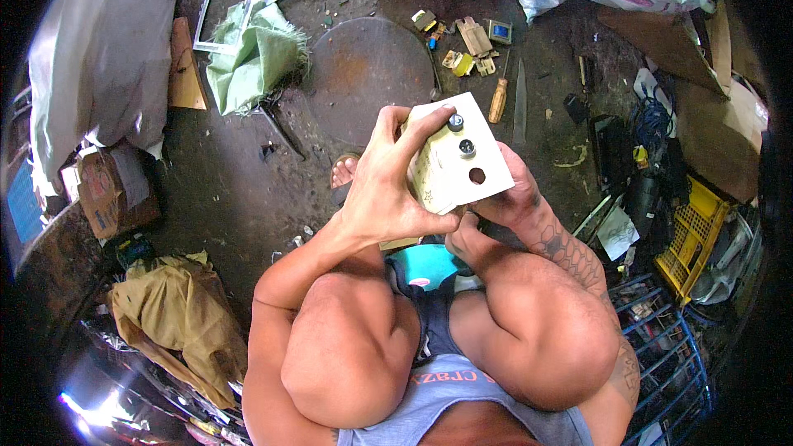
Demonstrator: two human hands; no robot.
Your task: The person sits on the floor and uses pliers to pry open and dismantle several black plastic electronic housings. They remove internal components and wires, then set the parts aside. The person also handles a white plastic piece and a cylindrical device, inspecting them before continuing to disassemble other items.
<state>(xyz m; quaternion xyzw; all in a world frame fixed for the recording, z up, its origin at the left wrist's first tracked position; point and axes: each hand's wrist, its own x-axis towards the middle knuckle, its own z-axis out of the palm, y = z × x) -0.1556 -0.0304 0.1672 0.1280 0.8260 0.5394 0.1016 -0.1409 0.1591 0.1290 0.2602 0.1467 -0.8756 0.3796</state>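
Item: cream metal appliance casing [459, 161], box-shaped, its flat face plate carrying two dark knobs and one open round hole. We hold it raised in front of our knees, above a dirt floor [231, 190].

Grip: our left hand [384, 186] wraps the casing's left side, fingers curled over the top edge near the upper knob. Our right hand [508, 198] cups it from beneath and behind on the right; both hands are closed on it.

Handling: we judge it rigid sheet metal, fairly light if hollow, with edges likely sharp. Best held by the side walls, not the knobs.

Nearby: a rusty round metal disc [363, 74] on the ground just beyond, a wooden-handled screwdriver [498, 99], small electrical parts [471, 41], a green woven sack [256, 54], a yellow plastic crate [694, 239].
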